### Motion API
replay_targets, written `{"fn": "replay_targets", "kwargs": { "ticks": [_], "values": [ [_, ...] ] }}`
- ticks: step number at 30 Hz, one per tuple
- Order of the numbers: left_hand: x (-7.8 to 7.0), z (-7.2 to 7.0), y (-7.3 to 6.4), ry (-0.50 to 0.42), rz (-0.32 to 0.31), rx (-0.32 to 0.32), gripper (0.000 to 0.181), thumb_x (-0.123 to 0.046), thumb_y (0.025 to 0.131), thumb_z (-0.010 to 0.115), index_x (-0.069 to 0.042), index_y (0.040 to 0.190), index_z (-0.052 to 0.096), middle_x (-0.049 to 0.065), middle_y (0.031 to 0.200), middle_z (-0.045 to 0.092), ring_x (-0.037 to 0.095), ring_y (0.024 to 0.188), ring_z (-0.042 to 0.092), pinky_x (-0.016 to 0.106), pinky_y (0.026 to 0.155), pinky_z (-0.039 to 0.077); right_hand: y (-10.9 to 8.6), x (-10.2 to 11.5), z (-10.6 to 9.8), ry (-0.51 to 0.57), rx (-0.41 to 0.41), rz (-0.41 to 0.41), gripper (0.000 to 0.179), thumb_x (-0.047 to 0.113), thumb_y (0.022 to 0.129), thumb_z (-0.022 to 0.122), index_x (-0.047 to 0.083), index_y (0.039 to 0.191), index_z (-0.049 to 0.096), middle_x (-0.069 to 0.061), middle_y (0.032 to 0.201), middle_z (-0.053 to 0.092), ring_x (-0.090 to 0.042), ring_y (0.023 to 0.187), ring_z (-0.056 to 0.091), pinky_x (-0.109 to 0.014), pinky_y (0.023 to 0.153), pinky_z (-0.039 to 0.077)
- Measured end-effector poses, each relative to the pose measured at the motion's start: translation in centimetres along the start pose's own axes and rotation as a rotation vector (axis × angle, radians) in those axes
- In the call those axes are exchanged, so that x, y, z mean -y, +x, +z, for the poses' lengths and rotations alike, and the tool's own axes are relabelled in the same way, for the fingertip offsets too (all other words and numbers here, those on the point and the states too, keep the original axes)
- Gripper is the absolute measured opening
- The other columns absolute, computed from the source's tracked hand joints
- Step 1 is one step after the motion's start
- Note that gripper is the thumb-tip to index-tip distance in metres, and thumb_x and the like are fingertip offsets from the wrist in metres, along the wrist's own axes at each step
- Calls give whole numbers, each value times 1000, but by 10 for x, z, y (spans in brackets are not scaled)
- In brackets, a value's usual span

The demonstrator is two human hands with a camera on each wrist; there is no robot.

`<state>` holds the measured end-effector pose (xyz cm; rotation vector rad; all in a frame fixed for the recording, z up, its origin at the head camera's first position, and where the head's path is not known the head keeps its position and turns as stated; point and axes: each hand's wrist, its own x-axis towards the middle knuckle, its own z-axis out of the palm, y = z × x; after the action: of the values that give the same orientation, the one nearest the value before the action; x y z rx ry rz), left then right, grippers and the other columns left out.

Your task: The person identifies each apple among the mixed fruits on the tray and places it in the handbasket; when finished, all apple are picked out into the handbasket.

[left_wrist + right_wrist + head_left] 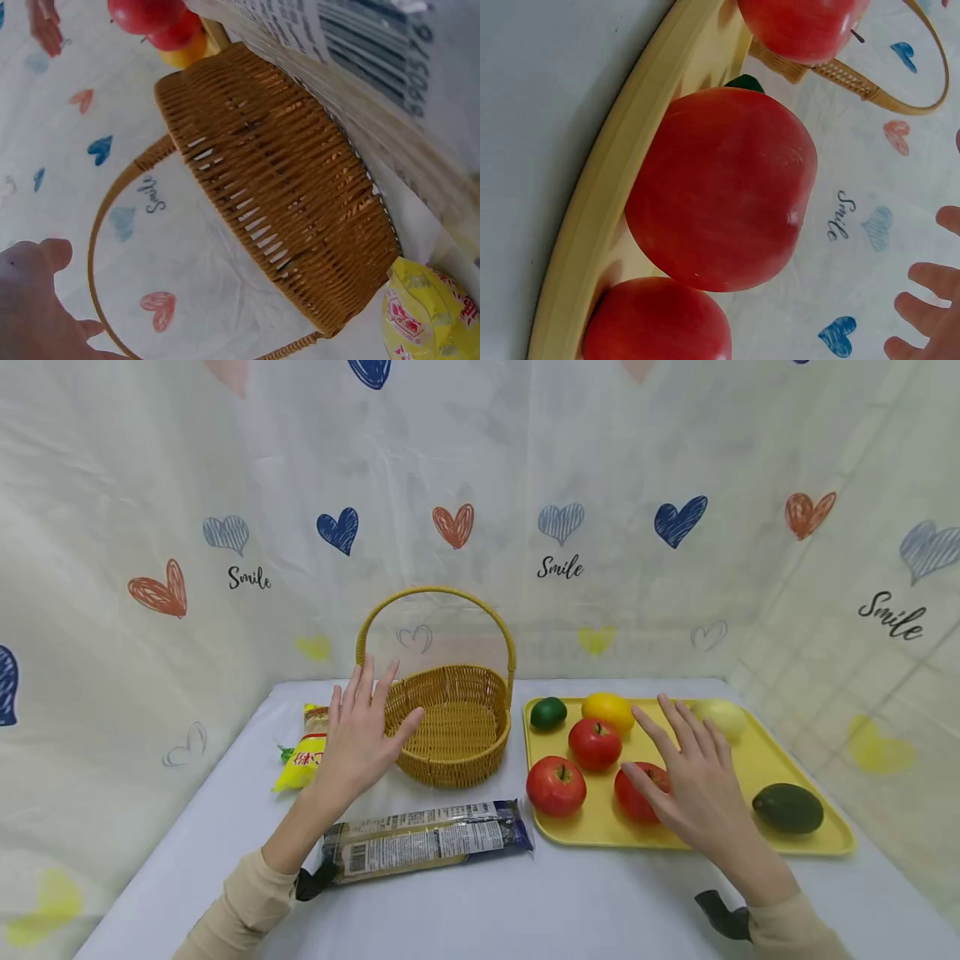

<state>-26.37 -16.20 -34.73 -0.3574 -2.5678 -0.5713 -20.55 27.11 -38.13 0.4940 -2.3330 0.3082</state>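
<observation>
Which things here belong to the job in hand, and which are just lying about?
Likely in the job:
wicker basket, near the left grip
red apple, near the right grip
yellow tray of produce, under the apple

Apparently lying about:
yellow packet
long printed packet

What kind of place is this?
Probably a little tabletop practice set-up: a white table, heart-printed sheeting behind it, and a basket beside a yellow tray.

"Smile" on backdrop (480,560), "690576" on long packet (427,842)
</observation>
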Motion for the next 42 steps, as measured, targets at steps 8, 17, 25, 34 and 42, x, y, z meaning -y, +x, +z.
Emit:
{"fn": "replay_targets", "kwargs": {
  "ticks": [8,17,25,34,42],
  "values": [
    [32,-3,16,-205,-124,72,103,-67,100,47,-24,163,-23,11,173,-19,48,160,4,68,127,8,-7,2,4,5,48,16,78,36,85,78,21,155,47,-21,161,40,-45,147,36,-63,123,24],
    [66,-20,60,-732,-289,258,99,-57,105,44,-25,157,-34,11,171,-25,38,162,-9,63,129,7,-1,0,6,25,126,13,77,31,83,81,19,152,50,-23,159,43,-47,143,39,-71,111,32],
    [70,2,58,-780,-264,306,96,-55,106,45,-24,161,-27,19,173,-13,40,162,-2,61,130,11,-7,2,18,2,290,25,75,42,90,75,22,155,45,-23,161,39,-47,145,36,-76,110,33],
    [73,9,52,-770,-241,290,92,-50,107,45,-24,162,-23,24,172,4,43,160,12,63,128,18,-19,4,18,7,441,64,49,39,93,74,16,136,66,-22,147,54,-48,135,49,-75,105,41],
    [73,10,50,-767,-238,277,91,-51,107,46,-25,163,-22,23,173,2,45,160,9,64,127,18,-24,-1,21,-33,456,29,70,36,85,83,15,146,55,-25,151,47,-50,133,47,-74,95,49]
  ]
}}
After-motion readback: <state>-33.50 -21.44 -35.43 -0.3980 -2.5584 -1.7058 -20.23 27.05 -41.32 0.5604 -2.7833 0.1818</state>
